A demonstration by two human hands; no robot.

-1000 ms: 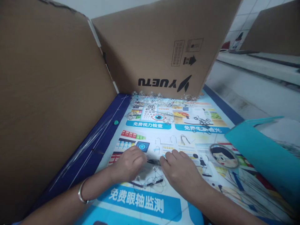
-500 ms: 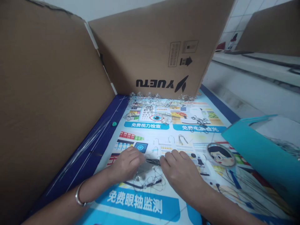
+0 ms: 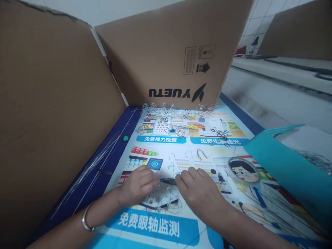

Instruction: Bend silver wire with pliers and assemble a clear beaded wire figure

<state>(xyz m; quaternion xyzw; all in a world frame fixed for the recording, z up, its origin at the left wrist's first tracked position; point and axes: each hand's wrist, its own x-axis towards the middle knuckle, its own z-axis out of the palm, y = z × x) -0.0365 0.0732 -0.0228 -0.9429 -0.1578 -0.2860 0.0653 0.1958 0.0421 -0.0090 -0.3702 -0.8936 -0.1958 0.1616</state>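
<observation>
My right hand point(image 3: 199, 188) is wrapped round dark pliers point(image 3: 168, 181), whose jaws point left. Their handles are hidden in my palm. Facing it, my left hand point(image 3: 138, 185) is closed in a pinch near the plier tips, on thin wire strung with clear beads point(image 3: 166, 204). The beaded wire lies or hangs in loops just below the hands. Exactly where the jaws meet the wire is too small to make out. Beyond my hands, several bent wire hooks point(image 3: 201, 154) lie on the printed sheet point(image 3: 145, 240).
Cardboard panels point(image 3: 142, 62) wall in the left and back. Clear beaded pieces point(image 3: 163, 109) line the back, near dark wire rings point(image 3: 219, 133). At right are a teal box point(image 3: 282, 162) with wire inside, straight wires point(image 3: 280, 207) and a round picture point(image 3: 243, 169). White strands point(image 3: 93, 166) lie left.
The two hands keep nearly the same grip and place. The pliers have shifted slightly left and down, and the whole view has moved a little.
</observation>
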